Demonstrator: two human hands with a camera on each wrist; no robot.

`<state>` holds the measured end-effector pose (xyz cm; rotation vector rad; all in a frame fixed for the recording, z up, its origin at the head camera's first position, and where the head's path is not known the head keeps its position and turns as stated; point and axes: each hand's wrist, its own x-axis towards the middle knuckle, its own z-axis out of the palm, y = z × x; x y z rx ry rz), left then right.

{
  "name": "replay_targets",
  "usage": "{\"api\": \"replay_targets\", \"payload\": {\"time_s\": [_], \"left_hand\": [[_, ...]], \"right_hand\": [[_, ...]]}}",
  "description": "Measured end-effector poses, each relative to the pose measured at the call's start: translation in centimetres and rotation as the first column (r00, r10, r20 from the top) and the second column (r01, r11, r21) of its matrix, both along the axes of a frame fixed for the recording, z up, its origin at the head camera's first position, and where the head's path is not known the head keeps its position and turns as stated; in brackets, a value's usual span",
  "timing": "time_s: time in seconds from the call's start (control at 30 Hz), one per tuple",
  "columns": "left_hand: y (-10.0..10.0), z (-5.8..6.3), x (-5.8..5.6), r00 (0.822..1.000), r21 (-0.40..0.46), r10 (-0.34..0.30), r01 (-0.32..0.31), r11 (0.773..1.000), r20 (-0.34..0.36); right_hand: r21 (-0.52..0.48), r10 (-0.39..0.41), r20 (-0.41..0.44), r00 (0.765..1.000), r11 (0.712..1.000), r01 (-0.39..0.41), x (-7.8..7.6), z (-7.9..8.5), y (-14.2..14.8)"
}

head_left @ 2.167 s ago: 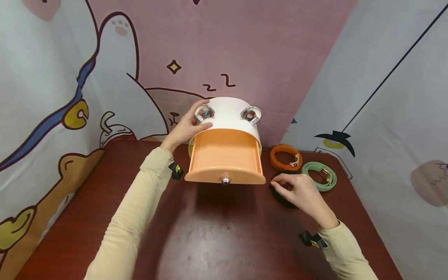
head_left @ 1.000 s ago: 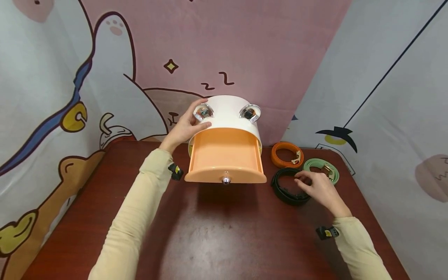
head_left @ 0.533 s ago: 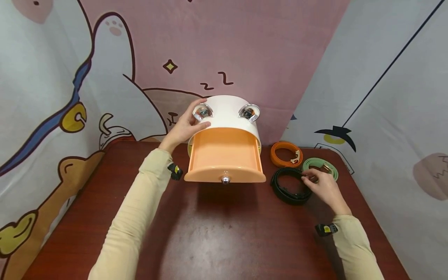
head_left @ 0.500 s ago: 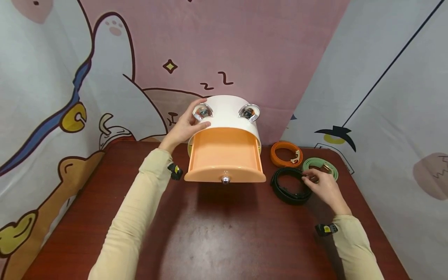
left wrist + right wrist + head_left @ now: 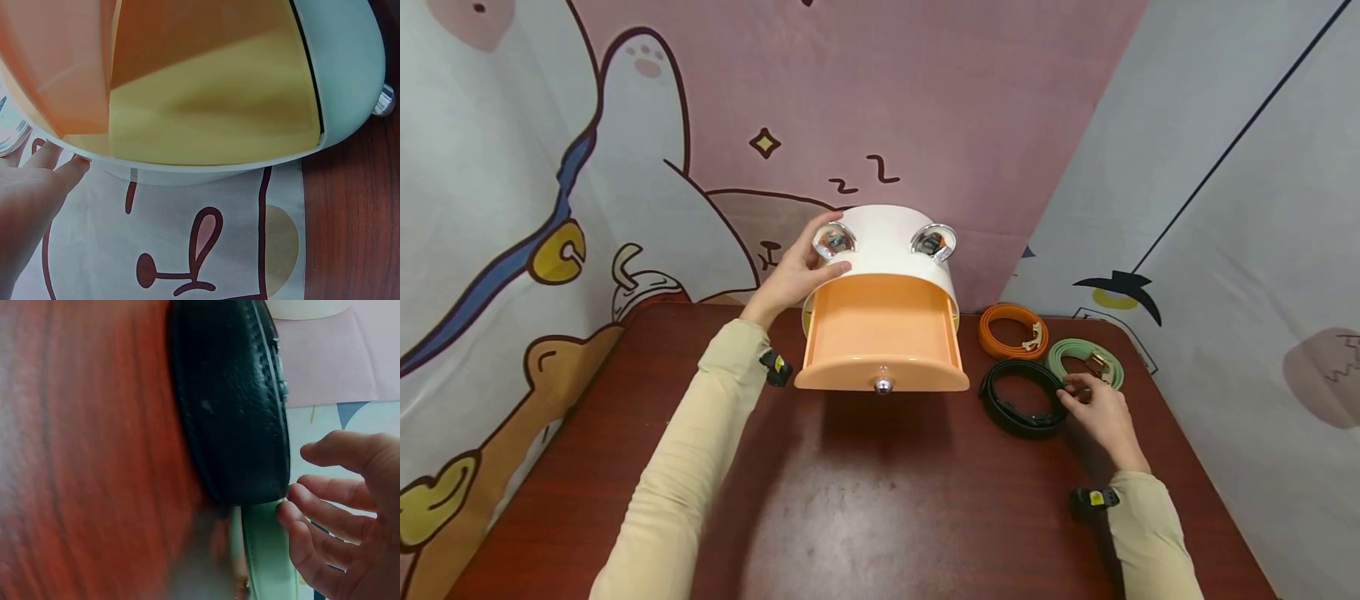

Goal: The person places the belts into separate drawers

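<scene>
In the head view a white desktop box [image 5: 891, 229] with two shiny round eyes stands at the table's back, its orange drawer [image 5: 883, 321] pulled out. My left hand [image 5: 796, 271] holds the box's left side, thumb on the front rim and fingers behind the eye. To the right lies a coiled black belt [image 5: 1026, 421]. My right hand [image 5: 1105, 417] is at that belt's right edge, fingers bent and thumb apart; the right wrist view shows nothing pinched. Behind it sit a coiled green belt [image 5: 1071, 348] and a coiled orange belt [image 5: 992, 337].
The dark red-brown table [image 5: 865, 517] runs up to a cartoon-printed cloth [image 5: 955, 108] at the back and sides. A silver knob [image 5: 883, 386] sticks out from the drawer front. In the left wrist view a yellow inner compartment [image 5: 212, 119] shows below the drawer.
My right hand has moved rightward from over the black belt to its right edge, uncovering the coil, and slightly toward me lately. The left hand keeps its place on the box.
</scene>
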<state>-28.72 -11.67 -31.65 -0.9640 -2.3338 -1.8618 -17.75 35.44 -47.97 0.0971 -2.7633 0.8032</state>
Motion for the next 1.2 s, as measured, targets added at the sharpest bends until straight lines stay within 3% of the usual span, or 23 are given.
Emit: {"api": "replay_targets", "payload": {"time_s": [0.4, 0.57, 0.87, 1.2], "left_hand": [[-0.1, 0.0, 0.1, 1.0, -0.021, 0.02, -0.02, 1.0, -0.011], [-0.2, 0.0, 0.1, 0.999, -0.027, 0.032, -0.032, 0.999, -0.012], [-0.1, 0.0, 0.1, 0.999, -0.04, 0.041, -0.041, 0.998, -0.016], [-0.1, -0.2, 0.0, 0.999, -0.021, 0.029, -0.029, 0.999, -0.016]], "right_hand": [[-0.029, -0.036, 0.058, 0.998, 0.999, 0.038, 0.0, -1.0, -0.3], [-0.106, -0.021, 0.092, 0.996, 0.994, 0.031, 0.0, -1.0, -0.7], [-0.323, 0.061, 0.222, 0.973, 0.946, 0.015, -0.2, -1.3, -1.2], [-0.431, 0.135, 0.233, 0.963, 0.902, -0.022, -0.7, -1.8, -1.5]]}}
